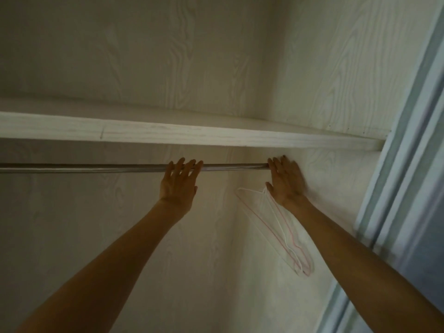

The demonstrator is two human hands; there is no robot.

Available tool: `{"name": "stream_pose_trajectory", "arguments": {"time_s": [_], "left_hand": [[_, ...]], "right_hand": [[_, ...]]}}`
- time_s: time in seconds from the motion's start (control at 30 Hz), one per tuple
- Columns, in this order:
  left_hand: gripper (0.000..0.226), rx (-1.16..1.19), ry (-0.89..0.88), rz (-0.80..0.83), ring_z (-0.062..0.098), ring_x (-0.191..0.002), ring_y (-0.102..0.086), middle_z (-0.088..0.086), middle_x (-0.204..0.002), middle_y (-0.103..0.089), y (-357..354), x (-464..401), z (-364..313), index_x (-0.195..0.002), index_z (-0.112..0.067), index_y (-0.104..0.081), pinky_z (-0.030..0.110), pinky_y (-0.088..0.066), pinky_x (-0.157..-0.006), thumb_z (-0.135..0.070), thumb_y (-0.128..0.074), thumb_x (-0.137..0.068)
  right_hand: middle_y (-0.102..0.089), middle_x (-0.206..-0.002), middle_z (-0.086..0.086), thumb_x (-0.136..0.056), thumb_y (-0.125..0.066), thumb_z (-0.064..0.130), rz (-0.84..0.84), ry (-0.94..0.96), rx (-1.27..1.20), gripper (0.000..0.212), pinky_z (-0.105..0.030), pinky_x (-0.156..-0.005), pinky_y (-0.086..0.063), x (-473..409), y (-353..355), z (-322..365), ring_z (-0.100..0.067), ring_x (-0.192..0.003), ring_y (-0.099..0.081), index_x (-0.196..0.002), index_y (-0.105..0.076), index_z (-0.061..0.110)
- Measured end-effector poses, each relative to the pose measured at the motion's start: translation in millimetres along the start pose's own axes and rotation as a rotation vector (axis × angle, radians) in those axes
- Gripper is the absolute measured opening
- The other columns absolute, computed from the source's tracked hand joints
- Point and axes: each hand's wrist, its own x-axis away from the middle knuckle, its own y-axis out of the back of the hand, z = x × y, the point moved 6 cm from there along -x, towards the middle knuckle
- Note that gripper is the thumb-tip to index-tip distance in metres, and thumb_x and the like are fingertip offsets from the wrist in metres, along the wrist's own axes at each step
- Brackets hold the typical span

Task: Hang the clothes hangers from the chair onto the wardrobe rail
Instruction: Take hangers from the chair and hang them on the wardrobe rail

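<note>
Two hands are up at the wardrobe rail (96, 168), fingers straight: left hand (179, 183) touching it dead centre, right hand (286, 182) at its three o'clock end. Thin hangers (276, 230) dangle just beneath the right wrist. Shelf (168, 135) above.

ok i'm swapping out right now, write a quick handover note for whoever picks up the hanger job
Left hand: fingers straight, reaching up to the wardrobe rail, holding nothing.
Right hand: fingers straight, at the rail's right end by the side wall; whether it touches the hangers' hooks is hidden.
Hangers: a thin white and pink bunch hanging below the right hand at the rail's right end, against the wall.
Done: this bunch appears to be up on the rail.
Left: the chair is out of view, so check it for any more hangers.
</note>
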Motion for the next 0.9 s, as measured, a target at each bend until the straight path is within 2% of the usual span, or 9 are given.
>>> {"name": "stream_pose_trajectory", "arguments": {"time_s": [0.1,0.23,0.33,0.4,0.5,0.6,0.7,0.77,0.9], "left_hand": [[0.066,0.011,-0.008,-0.065,0.023,-0.148,0.004,0.0,-0.16,0.004,9,10,0,-0.15,-0.019,0.01,0.042,0.001,-0.12,-0.032,-0.032,-0.1],[0.067,0.248,-0.036,-0.095,0.023,-0.146,-0.014,0.006,-0.157,-0.019,20,44,-25,-0.151,-0.013,-0.007,0.038,-0.01,-0.119,-0.034,-0.042,-0.097],[0.056,0.497,-0.071,0.03,0.023,-0.135,-0.037,0.005,-0.145,-0.042,14,76,-53,-0.145,-0.015,-0.029,0.037,-0.03,-0.111,-0.033,-0.046,-0.095],[0.046,0.626,-0.092,0.132,0.023,-0.124,-0.049,0.001,-0.137,-0.052,7,100,-73,-0.138,-0.02,-0.042,0.037,-0.041,-0.102,-0.031,-0.048,-0.094],[0.034,0.752,-0.141,0.265,0.021,-0.114,-0.058,-0.006,-0.127,-0.06,0,138,-114,-0.126,-0.024,-0.053,0.032,-0.044,-0.096,-0.029,-0.05,-0.092],[0.027,0.87,-0.196,0.384,0.02,-0.105,-0.062,-0.006,-0.117,-0.066,-11,176,-160,-0.116,-0.025,-0.061,0.029,-0.046,-0.092,-0.025,-0.053,-0.091],[0.02,0.943,-0.288,0.509,0.02,-0.103,-0.063,-0.006,-0.112,-0.068,-24,219,-216,-0.104,-0.03,-0.066,0.03,-0.047,-0.091,-0.026,-0.056,-0.088],[0.019,0.964,-0.352,0.601,0.02,-0.104,-0.063,-0.006,-0.11,-0.068,-33,248,-253,-0.102,-0.032,-0.067,0.028,-0.046,-0.091,-0.027,-0.057,-0.087],[0.02,0.977,-0.468,0.749,0.021,-0.107,-0.062,-0.001,-0.113,-0.067,-48,298,-329,-0.103,-0.026,-0.069,0.026,-0.046,-0.09,-0.023,-0.057,-0.088]], "right_hand": [[-0.017,-0.157,-0.008,-0.095,-0.044,0.036,-0.026,0.024,-0.171,0.066,-0.042,-0.118,-0.013,22,13,1,-0.025,-0.146,-0.011,-0.149,-0.016,0.01],[-0.048,-0.137,-0.003,-0.095,-0.048,0.028,-0.01,0.045,-0.484,0.036,-0.031,-0.099,-0.039,80,36,8,-0.021,-0.124,-0.045,-0.128,-0.054,0.016],[-0.061,-0.119,0.003,-0.093,-0.052,0.027,0.103,-0.048,-0.687,0.022,-0.027,-0.087,-0.045,135,41,11,-0.016,-0.107,-0.058,-0.11,-0.064,0.023],[-0.068,-0.1,0.007,-0.09,-0.056,0.024,0.204,-0.124,-0.817,0.016,-0.032,-0.085,-0.052,174,34,10,-0.014,-0.09,-0.064,-0.1,-0.067,0.028],[-0.067,-0.077,0.005,-0.088,-0.057,0.01,0.343,-0.2,-0.997,0.018,-0.04,-0.078,-0.057,242,22,2,-0.012,-0.066,-0.064,-0.094,-0.069,0.021],[-0.068,-0.079,-0.004,-0.089,-0.055,0.006,0.477,-0.264,-1.016,0.018,-0.032,-0.074,-0.057,312,11,-20,-0.013,-0.065,-0.065,-0.096,-0.07,0.014],[-0.067,-0.08,-0.009,-0.087,-0.052,-0.006,0.6,-0.35,-0.984,0.023,-0.016,-0.064,-0.053,392,-1,-57,0.0,-0.057,-0.063,-0.102,-0.068,0.001],[-0.066,-0.072,-0.007,-0.086,-0.048,-0.014,0.651,-0.463,-0.987,0.025,-0.008,-0.055,-0.047,442,-8,-84,0.007,-0.049,-0.059,-0.104,-0.065,-0.008],[-0.068,-0.08,-0.015,-0.091,-0.048,-0.004,0.765,-0.656,-0.872,0.023,-0.005,-0.049,-0.044,530,-26,-134,0.01,-0.042,-0.055,-0.106,-0.066,-0.005]]}}
